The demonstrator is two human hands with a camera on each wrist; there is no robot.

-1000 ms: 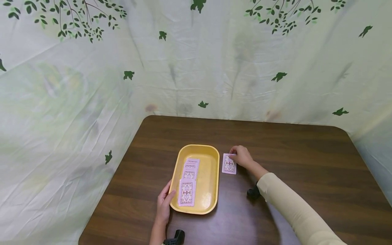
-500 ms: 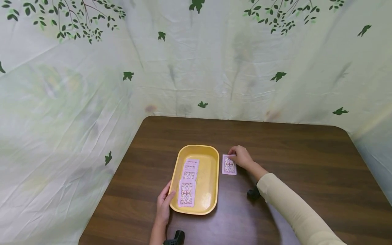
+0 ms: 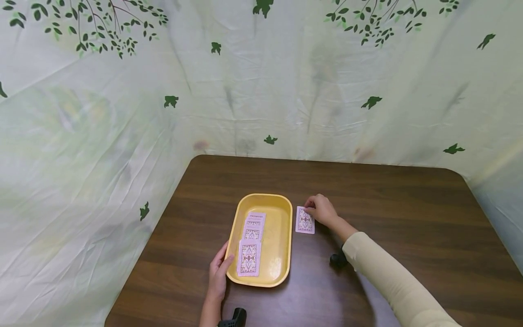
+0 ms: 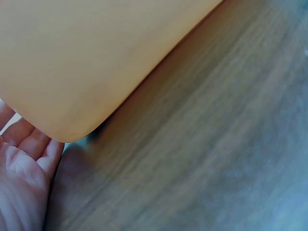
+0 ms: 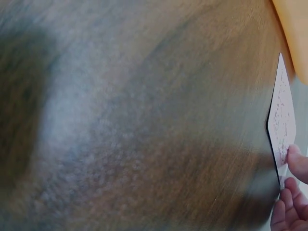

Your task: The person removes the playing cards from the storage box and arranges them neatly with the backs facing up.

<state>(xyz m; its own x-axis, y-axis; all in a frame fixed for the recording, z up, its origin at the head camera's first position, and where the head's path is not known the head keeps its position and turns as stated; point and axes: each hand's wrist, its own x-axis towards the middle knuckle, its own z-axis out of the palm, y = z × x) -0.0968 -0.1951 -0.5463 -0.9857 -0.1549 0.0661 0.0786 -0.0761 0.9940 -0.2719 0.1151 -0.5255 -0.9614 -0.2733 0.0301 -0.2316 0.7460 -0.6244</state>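
A yellow tray (image 3: pixel 276 240) lies on the table, with several playing cards (image 3: pixel 249 259) face down along its left half, overlapping in a column. My left hand (image 3: pixel 218 272) grips the tray's near left side, thumb over the rim; in the left wrist view the fingers reach beneath the tray's wall (image 4: pixel 82 72). Just right of the tray, my right hand (image 3: pixel 322 210) pinches a playing card (image 3: pixel 304 223) by its upper right corner. Its patterned lilac back faces up. The right wrist view shows this card (image 5: pixel 280 113) between thumb and fingers, close to the tabletop.
A brown wooden table (image 3: pixel 392 218) extends to the right and behind the tray. A pale fabric sheet (image 3: pixel 253 91) with leaf prints hangs around the table. Black devices are strapped to both wrists, the left one (image 3: pixel 234 318) near the front edge.
The card under my right hand has shifted very slightly toward me. The left hand and the tray have stayed in place.
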